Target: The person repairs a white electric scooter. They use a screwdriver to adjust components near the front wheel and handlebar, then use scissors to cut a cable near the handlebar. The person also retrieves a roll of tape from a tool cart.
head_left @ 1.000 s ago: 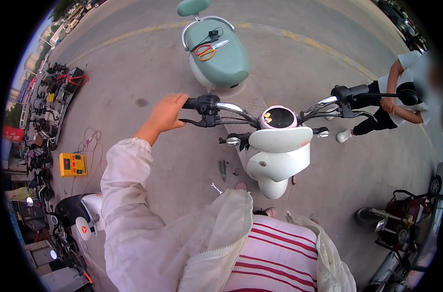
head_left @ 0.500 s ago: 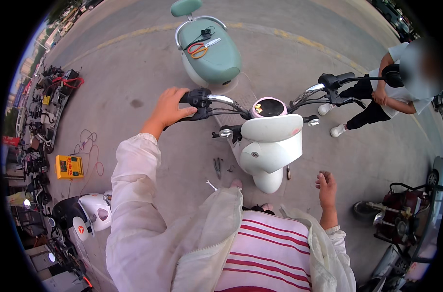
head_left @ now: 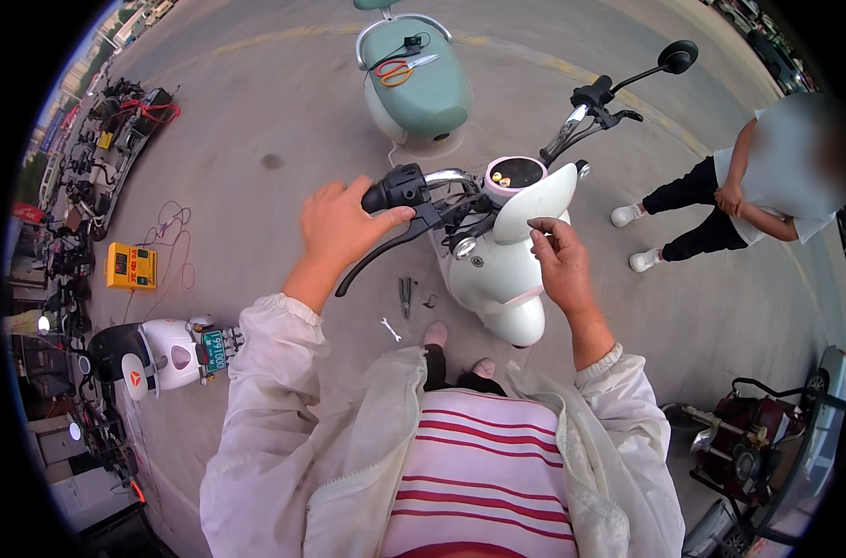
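A white electric scooter (head_left: pixel 479 279) stands in front of me with its handlebar turned at an angle. My left hand (head_left: pixel 337 221) is wrapped round the left handlebar grip (head_left: pixel 376 197), its thumb by the black switch block and above the brake lever (head_left: pixel 372 260). My right hand (head_left: pixel 564 265) is raised at the white front panel (head_left: pixel 535 205), fingertips pinched against or just over its edge; whether anything small is between them I cannot make out. Small yellowish pieces (head_left: pixel 503 179) lie on the round dark dashboard (head_left: pixel 518 172) with a pink rim.
Orange-handled scissors (head_left: pixel 395 73) and a small black device (head_left: pixel 412 43) lie on the green seat (head_left: pixel 414 98). Pliers (head_left: pixel 405 296) and a wrench (head_left: pixel 390 329) rest on the ground. A person (head_left: pixel 758 177) stands at the right. A yellow box (head_left: pixel 131 268) with cables and a parked scooter (head_left: pixel 172 356) are at left.
The handlebar has turned, its right end swinging away from me and the front panel tilting with it. My right hand has risen from low at the right to the panel. My left stays on the grip.
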A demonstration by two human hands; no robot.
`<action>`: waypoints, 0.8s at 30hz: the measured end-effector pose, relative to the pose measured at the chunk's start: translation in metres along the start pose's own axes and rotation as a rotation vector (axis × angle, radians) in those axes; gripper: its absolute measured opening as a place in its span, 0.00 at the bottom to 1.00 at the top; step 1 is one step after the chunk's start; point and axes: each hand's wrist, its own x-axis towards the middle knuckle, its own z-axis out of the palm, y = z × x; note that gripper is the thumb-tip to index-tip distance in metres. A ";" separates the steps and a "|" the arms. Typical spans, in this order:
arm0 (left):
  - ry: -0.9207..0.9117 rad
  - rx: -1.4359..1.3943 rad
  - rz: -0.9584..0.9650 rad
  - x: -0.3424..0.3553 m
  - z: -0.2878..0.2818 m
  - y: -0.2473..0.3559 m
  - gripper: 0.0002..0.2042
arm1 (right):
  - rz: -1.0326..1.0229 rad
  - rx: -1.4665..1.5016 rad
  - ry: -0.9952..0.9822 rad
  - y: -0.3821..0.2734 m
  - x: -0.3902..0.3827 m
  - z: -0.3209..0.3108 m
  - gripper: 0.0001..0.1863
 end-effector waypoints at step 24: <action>-0.567 -0.373 0.040 0.003 0.210 -0.020 0.23 | 0.497 -0.028 -0.124 0.078 -0.110 0.016 0.09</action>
